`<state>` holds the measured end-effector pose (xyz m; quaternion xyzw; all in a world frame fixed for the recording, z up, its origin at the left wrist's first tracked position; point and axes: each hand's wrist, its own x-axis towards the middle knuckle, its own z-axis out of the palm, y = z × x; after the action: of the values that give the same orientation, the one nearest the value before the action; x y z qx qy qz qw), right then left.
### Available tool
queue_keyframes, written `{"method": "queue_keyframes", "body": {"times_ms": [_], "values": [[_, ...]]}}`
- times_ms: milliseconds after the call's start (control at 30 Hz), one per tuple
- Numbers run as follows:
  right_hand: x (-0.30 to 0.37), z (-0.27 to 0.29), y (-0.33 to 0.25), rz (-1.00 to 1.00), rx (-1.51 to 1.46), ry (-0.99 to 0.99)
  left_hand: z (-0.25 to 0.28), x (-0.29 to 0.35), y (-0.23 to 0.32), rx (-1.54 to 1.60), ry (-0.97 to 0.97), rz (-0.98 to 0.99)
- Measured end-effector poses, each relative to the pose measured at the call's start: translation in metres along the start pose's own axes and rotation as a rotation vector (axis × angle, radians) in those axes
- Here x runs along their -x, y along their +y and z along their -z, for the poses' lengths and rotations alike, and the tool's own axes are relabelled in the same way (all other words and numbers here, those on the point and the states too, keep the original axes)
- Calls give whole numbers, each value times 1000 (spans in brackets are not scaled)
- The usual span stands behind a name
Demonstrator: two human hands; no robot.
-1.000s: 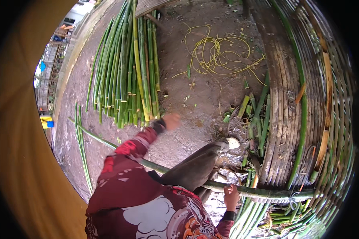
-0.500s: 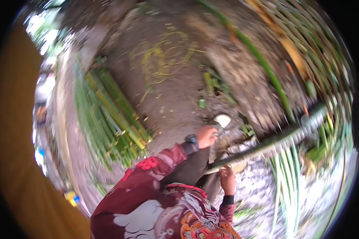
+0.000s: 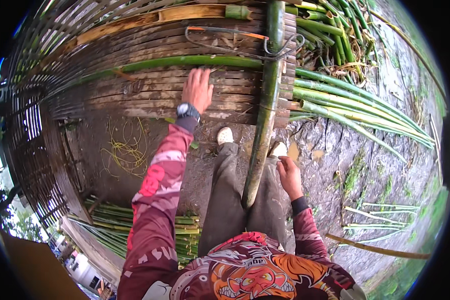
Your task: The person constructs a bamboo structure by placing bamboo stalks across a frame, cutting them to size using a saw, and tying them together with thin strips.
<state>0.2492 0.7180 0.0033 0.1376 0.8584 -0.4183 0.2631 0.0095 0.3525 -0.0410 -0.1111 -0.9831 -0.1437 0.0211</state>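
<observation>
My left hand (image 3: 198, 91) is stretched out over the slatted bamboo platform (image 3: 225, 102), its fingers extended. The fingertips are close to a long green bamboo pole (image 3: 185, 61) lying across the slats; I cannot tell if they touch it. A thick, dark green bamboo pole (image 3: 268, 95) rests over the platform's right part, its near end between my legs. My right hand (image 3: 289, 176) is beside my right thigh, right of the thick pole and apart from it. Its fingers are loosely bent, with nothing visible in them. A thin bow-shaped saw (image 3: 227, 31) with orange parts lies beyond the green pole.
A split bamboo piece (image 3: 150, 20) lies at the far side. Cut green bamboo (image 3: 330, 30) is heaped far right, with long poles (image 3: 355, 102) below it. Yellow strips (image 3: 125, 152) lie on the ground left. More bamboo (image 3: 120, 220) is stacked near left.
The view has turned and become sharper. My left hand has moved from near my knee out over the platform. My right hand has left the thick pole's near end.
</observation>
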Motion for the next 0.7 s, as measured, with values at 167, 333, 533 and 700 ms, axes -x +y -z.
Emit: {"method": "queue_keyframes", "body": {"times_ms": [167,333,533,700], "values": [[-2,-9,14,-72,-225,128,-7,-67,-24,-145,30,-61],[-1,-9,36,-133,-262,71,-26,-98,-27,-294,-117,-47],[-31,-6,36,78,-122,149,-13,-139,-34,-142,-66,156],[-71,8,20,129,-213,207,-47,-151,-38,-168,198,128]]}}
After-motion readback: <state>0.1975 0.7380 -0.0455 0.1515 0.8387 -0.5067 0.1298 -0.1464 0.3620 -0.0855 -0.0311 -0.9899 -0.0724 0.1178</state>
